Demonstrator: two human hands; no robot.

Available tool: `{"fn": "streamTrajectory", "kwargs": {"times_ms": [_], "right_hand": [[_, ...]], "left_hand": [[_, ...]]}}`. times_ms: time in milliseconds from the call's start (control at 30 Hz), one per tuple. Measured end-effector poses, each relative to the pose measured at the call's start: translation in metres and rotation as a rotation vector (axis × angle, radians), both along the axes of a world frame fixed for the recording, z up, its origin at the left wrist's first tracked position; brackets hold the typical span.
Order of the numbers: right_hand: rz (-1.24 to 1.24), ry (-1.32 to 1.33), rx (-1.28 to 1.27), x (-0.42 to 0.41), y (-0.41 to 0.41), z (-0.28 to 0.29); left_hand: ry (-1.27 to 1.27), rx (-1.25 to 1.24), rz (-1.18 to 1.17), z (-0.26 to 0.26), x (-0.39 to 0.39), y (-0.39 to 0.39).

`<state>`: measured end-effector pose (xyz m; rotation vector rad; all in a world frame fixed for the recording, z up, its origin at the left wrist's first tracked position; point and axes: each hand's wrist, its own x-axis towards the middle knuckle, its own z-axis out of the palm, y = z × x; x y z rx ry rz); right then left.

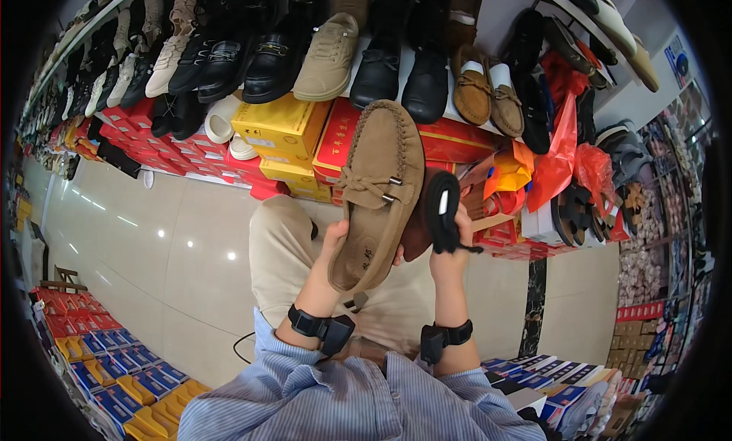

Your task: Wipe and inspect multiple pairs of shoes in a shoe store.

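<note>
My left hand (334,242) holds a tan suede moccasin (384,138) by its heel end, thumb along the near side. The shoe is upright, toe pointing away from me, with a knotted lace and dark metal-like tips across the vamp. Its insole bears writing. Fingertips show beneath the shoe's right edge. My right hand (462,229) grips a black folded fabric item (443,212) with a white patch, right beside the shoe. A dark maroon piece (418,238) lies between the two; whether it joins the black item I cannot tell. Most right fingers are hidden.
A shelf of shoes, including black loafers (271,69) and a beige sneaker (329,58), runs ahead. Beneath it are yellow shoeboxes (280,123) and red shoeboxes (337,135). Red plastic bags (557,149) hang at right. Blue and yellow boxes (126,378) fill the lower left.
</note>
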<state>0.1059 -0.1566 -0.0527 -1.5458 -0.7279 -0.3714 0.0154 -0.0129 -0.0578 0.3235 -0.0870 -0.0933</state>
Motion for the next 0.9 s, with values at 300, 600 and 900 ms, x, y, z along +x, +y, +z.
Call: {"fn": "streamTrajectory", "kwargs": {"times_ms": [300,600,900], "right_hand": [[-0.043,-0.484,-0.724,-0.008,-0.018,0.058],[0.104,0.312,-0.455,-0.01,-0.032,0.058],[0.15,0.22,-0.386,-0.002,-0.04,0.069]], "left_hand": [[0.191,-0.016,0.087,0.004,-0.004,0.009],[0.006,0.347,0.066,0.024,-0.015,0.003],[0.341,0.002,-0.023,0.036,-0.034,-0.001]]}}
